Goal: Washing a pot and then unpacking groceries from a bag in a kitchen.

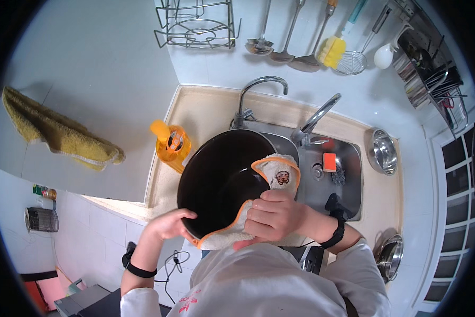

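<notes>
A large pot or basin with a dark inside is tilted toward me over the counter's front and the left sink bowl. My left hand grips its near left rim, thumb inside and fingers underneath. In my right hand is a cream towel with orange trim and an embroidered animal face. The towel lies across the near right rim, one end hanging by my left fingers. Whether my right hand also holds the rim through the cloth is hidden.
A dish soap bottle stands left of the pot. Behind are two faucets. The right sink bowl holds an orange sponge and a steel scourer. Metal bowls sit at right. Utensils hang on the wall.
</notes>
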The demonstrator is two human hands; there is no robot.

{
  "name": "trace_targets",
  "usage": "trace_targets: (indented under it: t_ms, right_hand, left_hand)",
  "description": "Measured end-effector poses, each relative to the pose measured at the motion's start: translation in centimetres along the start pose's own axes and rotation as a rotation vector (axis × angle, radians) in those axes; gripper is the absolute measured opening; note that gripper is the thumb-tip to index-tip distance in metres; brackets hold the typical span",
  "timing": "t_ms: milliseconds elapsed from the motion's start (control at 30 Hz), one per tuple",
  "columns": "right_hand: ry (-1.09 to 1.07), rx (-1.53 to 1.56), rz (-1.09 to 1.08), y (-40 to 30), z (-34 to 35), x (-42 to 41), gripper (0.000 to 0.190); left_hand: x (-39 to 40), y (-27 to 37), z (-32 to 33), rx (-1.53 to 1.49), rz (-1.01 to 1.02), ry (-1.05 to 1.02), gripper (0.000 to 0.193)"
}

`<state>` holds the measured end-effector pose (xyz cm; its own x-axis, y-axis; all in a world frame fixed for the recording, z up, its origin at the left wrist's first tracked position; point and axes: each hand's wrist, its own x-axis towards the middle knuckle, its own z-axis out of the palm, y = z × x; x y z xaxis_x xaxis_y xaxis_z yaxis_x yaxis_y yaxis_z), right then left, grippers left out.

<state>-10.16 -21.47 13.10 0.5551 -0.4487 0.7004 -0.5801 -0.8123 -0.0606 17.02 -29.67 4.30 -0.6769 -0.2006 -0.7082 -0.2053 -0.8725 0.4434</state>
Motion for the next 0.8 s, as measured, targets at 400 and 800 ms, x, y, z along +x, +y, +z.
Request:
trace_targets:
  t_ms: [400,800]
  right_hand:
    - [-0.315,-0.143,0.878,4.3,4.9,-6.4,0.030]
    - [0.078,1.095,1.586,1.6,16.7,-8.3,0.029]
  left_hand:
    - [6.2,-3.5,5.9,0.222,0.531,0.496,0.065]
    - [9.7,-5.5,4.0,0.372,0.540,0.324,0.091]
